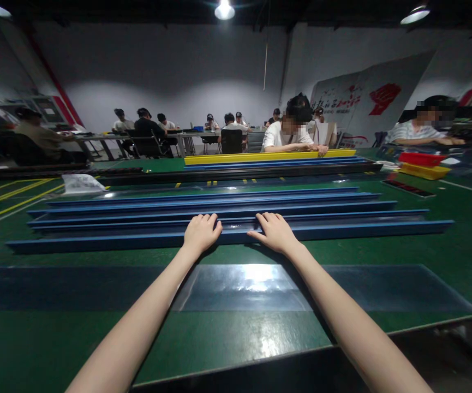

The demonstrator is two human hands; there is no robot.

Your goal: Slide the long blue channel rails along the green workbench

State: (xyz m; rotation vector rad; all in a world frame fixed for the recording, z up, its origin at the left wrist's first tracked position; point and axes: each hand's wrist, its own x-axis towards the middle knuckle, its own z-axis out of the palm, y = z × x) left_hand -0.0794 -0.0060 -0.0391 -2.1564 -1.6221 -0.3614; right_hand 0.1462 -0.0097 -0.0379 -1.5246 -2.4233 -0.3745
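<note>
My left hand [202, 231] and my right hand [275, 232] rest on the nearest long blue channel [342, 231], a short way apart on either side of its middle. Their fingers reach over into the channel, and both thumbs lie on its near edge, pointing toward each other. Both hands look open, with the fingers slightly bent; the fingertips are partly hidden. Behind this channel lie more blue channels [137, 207], side by side. Nearer to me, under my forearms, a clear plastic strip [252, 284] lies flat across the green table [227, 341].
Black profiles [236, 176] and a yellow profile [260, 158] lie farther back, where a person in white leans over. Crumpled plastic [81, 183] is at the left. Red [422, 159] and yellow [424, 171] trays and a flat dark panel [407, 188] are at the right.
</note>
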